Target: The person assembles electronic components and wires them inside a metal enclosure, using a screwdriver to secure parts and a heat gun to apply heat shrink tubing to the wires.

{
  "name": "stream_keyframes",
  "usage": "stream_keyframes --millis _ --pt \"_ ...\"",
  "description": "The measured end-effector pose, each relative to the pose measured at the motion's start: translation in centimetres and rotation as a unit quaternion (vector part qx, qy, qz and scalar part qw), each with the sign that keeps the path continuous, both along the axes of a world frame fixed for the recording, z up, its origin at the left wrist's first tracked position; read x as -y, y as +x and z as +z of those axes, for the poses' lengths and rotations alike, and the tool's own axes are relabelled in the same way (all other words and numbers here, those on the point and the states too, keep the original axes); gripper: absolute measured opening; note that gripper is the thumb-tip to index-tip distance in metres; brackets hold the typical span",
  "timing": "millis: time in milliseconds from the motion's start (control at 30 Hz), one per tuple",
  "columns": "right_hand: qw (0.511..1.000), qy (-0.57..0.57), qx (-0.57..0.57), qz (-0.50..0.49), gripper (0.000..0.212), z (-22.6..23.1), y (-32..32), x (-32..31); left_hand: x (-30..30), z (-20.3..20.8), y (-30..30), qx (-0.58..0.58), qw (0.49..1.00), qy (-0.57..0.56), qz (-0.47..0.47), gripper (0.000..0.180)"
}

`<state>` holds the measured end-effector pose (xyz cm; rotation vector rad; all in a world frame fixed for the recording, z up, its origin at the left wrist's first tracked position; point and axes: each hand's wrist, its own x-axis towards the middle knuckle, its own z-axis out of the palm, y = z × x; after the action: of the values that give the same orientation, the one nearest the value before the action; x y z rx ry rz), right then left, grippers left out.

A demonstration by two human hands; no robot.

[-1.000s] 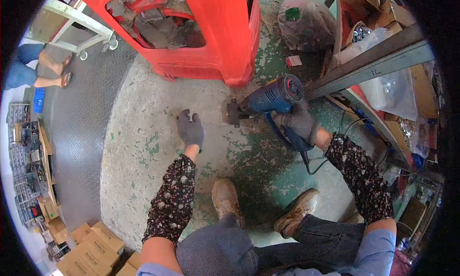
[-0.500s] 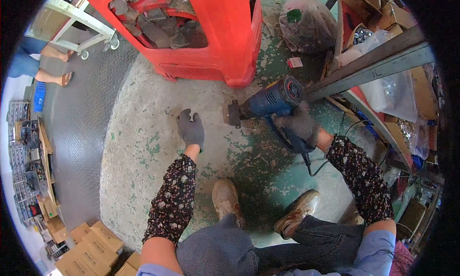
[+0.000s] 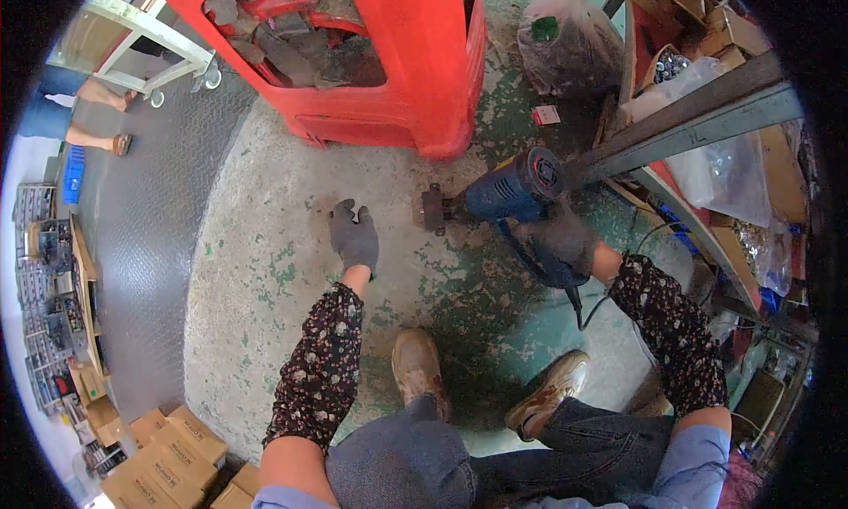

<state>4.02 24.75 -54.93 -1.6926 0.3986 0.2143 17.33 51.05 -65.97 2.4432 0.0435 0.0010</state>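
My right hand (image 3: 565, 241), in a dark grey glove, is wrapped round the rear handle of a blue corded power tool (image 3: 505, 193). The tool lies to the right of centre, its round vented end at the upper right and its dark metal head (image 3: 432, 210) pointing left. A black cord runs from the handle's lower end. My left hand (image 3: 355, 238), gloved in the same grey, hangs over the concrete floor left of the tool head. Its thumb and fingers are apart, and nothing shows between them.
A large red plastic bin (image 3: 389, 111) with scraps inside stands ahead. At the right, a metal-framed rack (image 3: 689, 129) holds boxes and bags; a filled plastic bag (image 3: 570, 45) rests beside it. Cardboard boxes (image 3: 177, 460) are at the lower left. A person's legs (image 3: 93, 138) show at far left.
My right hand and the power tool have shifted very slightly right and down. The left hand stays nearly in place, fingers still apart.
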Motion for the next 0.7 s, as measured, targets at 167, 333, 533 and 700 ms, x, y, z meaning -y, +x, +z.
stream_keyframes --millis 167,333,533,700 --pt "0.996 -0.071 0.038 0.049 0.046 -2.2 0.1 0.7 0.4 0.4 -0.1 -0.005 1.000 0.007 0.010 0.026" --pt "0.984 -0.074 0.149 0.061 0.042 -2.9 0.1 0.7 0.3 0.7 -0.1 -0.005 1.000 0.005 0.011 0.027" --pt "0.998 0.046 -0.053 0.000 0.040 -0.8 -0.4 0.6 0.3 0.4 -0.2 0.011 1.000 -0.003 0.015 0.027" --pt "0.998 -0.062 -0.020 0.014 0.027 1.0 0.2 0.9 -0.1 -0.1 0.1 0.014 1.000 -0.022 0.011 0.027"
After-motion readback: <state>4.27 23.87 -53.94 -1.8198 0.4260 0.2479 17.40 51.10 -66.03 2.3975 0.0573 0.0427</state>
